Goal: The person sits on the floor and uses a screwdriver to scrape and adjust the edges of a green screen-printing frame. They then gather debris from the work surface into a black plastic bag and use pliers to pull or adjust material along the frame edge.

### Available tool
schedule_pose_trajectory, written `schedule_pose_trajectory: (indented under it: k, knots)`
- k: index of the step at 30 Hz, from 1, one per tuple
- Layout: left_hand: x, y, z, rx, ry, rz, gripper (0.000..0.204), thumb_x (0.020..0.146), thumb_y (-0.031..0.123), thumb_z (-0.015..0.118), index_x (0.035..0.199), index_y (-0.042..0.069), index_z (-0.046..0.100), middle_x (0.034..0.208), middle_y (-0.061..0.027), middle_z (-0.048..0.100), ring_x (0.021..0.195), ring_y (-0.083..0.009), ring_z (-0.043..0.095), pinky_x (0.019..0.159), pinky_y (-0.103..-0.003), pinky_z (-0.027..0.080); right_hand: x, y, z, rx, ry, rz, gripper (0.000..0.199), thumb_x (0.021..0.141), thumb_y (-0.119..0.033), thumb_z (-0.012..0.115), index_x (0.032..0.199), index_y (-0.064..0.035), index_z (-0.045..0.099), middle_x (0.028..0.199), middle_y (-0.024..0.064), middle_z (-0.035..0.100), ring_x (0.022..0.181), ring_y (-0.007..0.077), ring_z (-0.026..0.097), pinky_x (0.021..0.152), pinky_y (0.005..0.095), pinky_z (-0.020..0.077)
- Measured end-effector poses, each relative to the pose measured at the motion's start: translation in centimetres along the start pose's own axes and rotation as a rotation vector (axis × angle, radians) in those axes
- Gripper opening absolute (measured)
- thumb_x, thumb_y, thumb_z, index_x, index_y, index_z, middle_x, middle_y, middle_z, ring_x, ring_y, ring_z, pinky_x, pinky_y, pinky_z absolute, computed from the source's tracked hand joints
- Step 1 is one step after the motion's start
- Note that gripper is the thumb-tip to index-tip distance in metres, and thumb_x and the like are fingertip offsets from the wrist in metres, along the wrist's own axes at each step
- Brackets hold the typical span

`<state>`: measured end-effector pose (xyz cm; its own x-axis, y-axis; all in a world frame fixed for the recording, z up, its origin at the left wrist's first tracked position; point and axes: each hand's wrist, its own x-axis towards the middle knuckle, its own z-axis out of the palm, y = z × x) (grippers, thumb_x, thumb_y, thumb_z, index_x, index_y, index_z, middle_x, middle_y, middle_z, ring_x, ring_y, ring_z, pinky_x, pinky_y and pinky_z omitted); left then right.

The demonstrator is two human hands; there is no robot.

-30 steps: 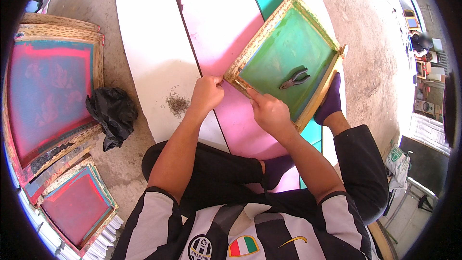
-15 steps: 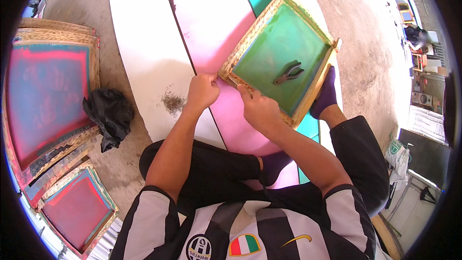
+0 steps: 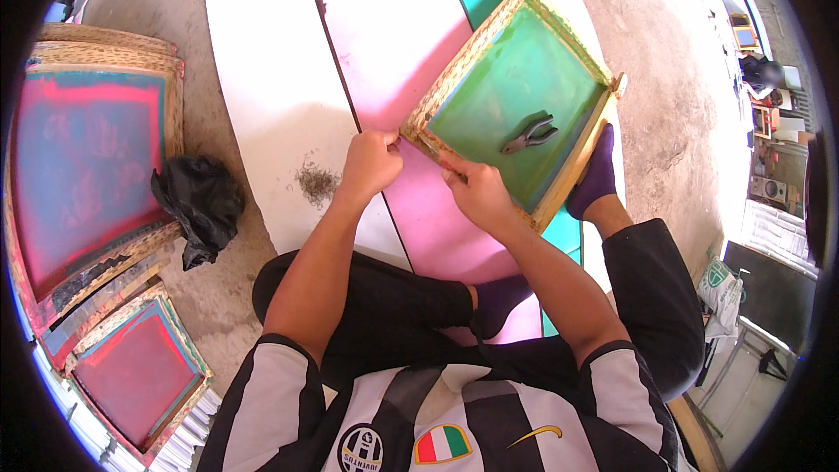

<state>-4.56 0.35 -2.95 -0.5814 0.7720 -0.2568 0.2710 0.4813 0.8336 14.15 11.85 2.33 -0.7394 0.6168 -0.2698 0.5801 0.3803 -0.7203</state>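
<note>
A wooden screen-printing frame [image 3: 468, 52] with green mesh lies tilted across the painted boards in front of me. Grey-and-black pliers [image 3: 530, 134] rest on its mesh. My left hand [image 3: 373, 163] is closed beside the frame's left corner, and what its fingers pinch is hidden. On the frame's near side, my right hand [image 3: 481, 192] is closed with the index finger stretched along the wood. It seems to grip something slim, too small to make out. Left of my left hand is a small heap of thin dark bits [image 3: 316, 183].
More wooden frames with red and blue mesh [image 3: 92, 157] stand at the left, with a crumpled black plastic bag [image 3: 199, 205] against them. My sock-clad foot [image 3: 594, 179] sits by the green frame's right side. A white sack [image 3: 721, 288] stands far right.
The view has shifted slightly, so the frame and pliers appear a little further right. My right hand has moved slightly along the frame's near edge; the left stays by the corner.
</note>
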Motion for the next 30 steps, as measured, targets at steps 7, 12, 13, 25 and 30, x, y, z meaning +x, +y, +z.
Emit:
schedule_pose_trajectory:
  k: [7, 12, 13, 25, 30]
  knots:
    - [-0.2, -0.1, -0.1, -0.057, 0.041, 0.000, 0.035, 0.079, 0.000, 0.058, 0.109, -0.004, 0.074, 0.099, -0.0273, 0.072, 0.091, -0.0401, 0.074, 0.083, -0.042, 0.057, 0.3, -0.2, -0.3, -0.086, -0.116, 0.096, 0.038, 0.097, -0.015, 0.069, 0.133, -0.0046, 0.070, 0.110, 0.0257, 0.075, 0.088, 0.0283, 0.076, 0.082, 0.0352, 0.0572]
    - [-0.3, 0.0, -0.5, 0.013, 0.005, 0.025, 0.037, 0.082, 0.000, 0.058, 0.115, -0.004, 0.074, 0.102, -0.0262, 0.074, 0.093, -0.0395, 0.074, 0.084, -0.041, 0.058, -0.2, 1.5, 0.6, -0.413, 0.003, -0.219, 0.045, 0.097, -0.020, 0.070, 0.142, -0.0134, 0.066, 0.085, 0.0207, 0.074, 0.075, 0.0341, 0.075, 0.066, 0.0396, 0.0580]
    - [-0.2, 0.2, -0.4, 0.031, -0.004, 0.045, 0.037, 0.083, 0.000, 0.058, 0.116, -0.005, 0.074, 0.102, -0.0261, 0.074, 0.093, -0.0394, 0.074, 0.084, -0.041, 0.058, 0.2, 3.1, 1.2, -0.264, 0.043, -0.255, 0.047, 0.097, -0.019, 0.070, 0.143, -0.0142, 0.065, 0.081, 0.0194, 0.073, 0.071, 0.0322, 0.074, 0.062, 0.0397, 0.0566]
    - [0.3, -0.2, -0.4, -0.070, -0.009, -0.089, 0.034, 0.085, 0.002, 0.057, 0.114, -0.001, 0.076, 0.101, -0.0252, 0.074, 0.094, -0.0377, 0.075, 0.085, -0.040, 0.058, 0.3, 2.5, 1.3, -0.193, 0.113, -0.314, 0.047, 0.098, -0.021, 0.069, 0.145, -0.0154, 0.063, 0.079, 0.0173, 0.070, 0.064, 0.0214, 0.073, 0.054, 0.0380, 0.0548]
    - [0.0, 0.9, -1.1, -0.021, -0.027, -0.093, 0.037, 0.084, 0.000, 0.056, 0.115, 0.001, 0.076, 0.102, -0.0251, 0.074, 0.095, -0.0384, 0.074, 0.087, -0.041, 0.057, -0.2, 1.1, 0.0, -0.581, 0.078, -0.297, 0.040, 0.101, -0.026, 0.065, 0.140, -0.0141, 0.066, 0.074, 0.0174, 0.066, 0.058, 0.0205, 0.069, 0.052, 0.0397, 0.0542]
